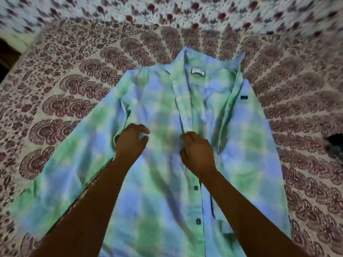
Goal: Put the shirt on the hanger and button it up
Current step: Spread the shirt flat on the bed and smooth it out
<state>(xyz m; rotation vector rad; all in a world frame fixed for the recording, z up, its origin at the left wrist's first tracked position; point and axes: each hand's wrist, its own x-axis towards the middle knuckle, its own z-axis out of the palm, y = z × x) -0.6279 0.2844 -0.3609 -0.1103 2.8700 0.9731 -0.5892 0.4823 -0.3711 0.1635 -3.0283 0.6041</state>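
Item: green-and-blue plaid shirt (159, 164), laid flat and face up on a bedspread (65, 75) printed with dark red paisley medallions; collar toward the far side, hem toward the wearer of the camera. Upper front lies open, showing a white neck label (198, 71) inside the collar and a small dark tag (244, 97) on the panel to the right. Lower front is closed, with two dark buttons (196, 187) visible along the placket below the hands. One sleeve spreads out to the left across the bedspread. No part of a hanger can be made out; whether one sits inside the shirt cannot be told. Left hand (130, 141): rests over the left chest panel near the armhole seam, fingers curled loosely inward with a gap between thumb and fingertips, holding nothing that shows. Right hand (197, 153): at the centre placket, where the closed part meets the open part; fingers bent and pinching the edge of the shirt's front band. Both forearms enter from the near edge, bare. Beyond the bedspread, a second cloth (185, 10) with a small red floral print lies along the far side, blurred. A dark object (336, 141) at the right edge is too indistinct to identify.
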